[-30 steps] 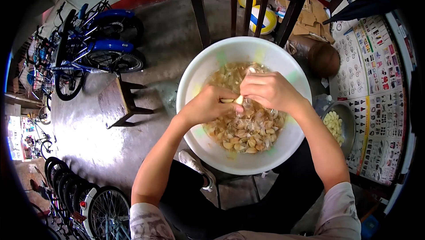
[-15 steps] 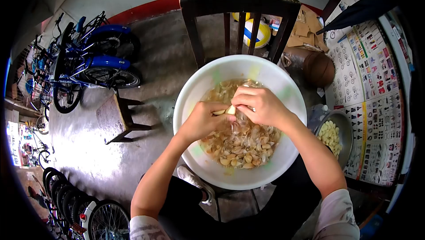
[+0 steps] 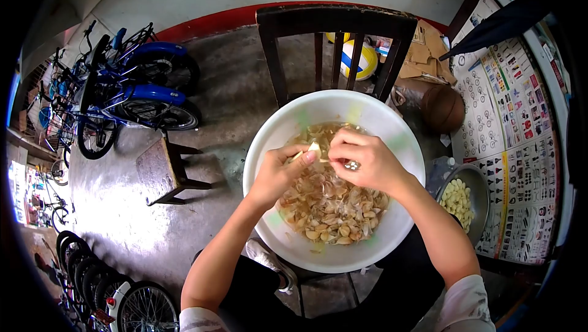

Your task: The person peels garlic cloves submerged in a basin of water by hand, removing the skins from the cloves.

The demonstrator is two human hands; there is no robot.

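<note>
Over a white basin [image 3: 260, 222] my left hand [image 3: 275, 173] is closed on a pale garlic clove [image 3: 314, 148], which shows between thumb and forefinger. A second pale edge lies along its curled fingers. My right hand [image 3: 364, 160] is just to the right, fingers pinched together, a small gap away from the clove. What it pinches, if anything, is too small to make out. Something shiny, perhaps a ring, shows on its fingers. Below both hands, unpeeled garlic cloves and loose skins [image 3: 340, 222] float in water inside the basin.
The basin stands before a dark wooden chair back [image 3: 337, 16]. At right, a metal bowl [image 3: 484, 200] holds peeled garlic cloves [image 3: 457, 202]. A low wooden stool [image 3: 162, 169], blue bicycles [image 3: 147, 96] and a row of wheels [image 3: 92, 277] are at left. A ball [image 3: 361, 61] lies behind the chair.
My right hand has drawn away to the right from the clove, opening a gap between the hands. My left hand keeps the clove. The whole view has shifted slightly downward.
</note>
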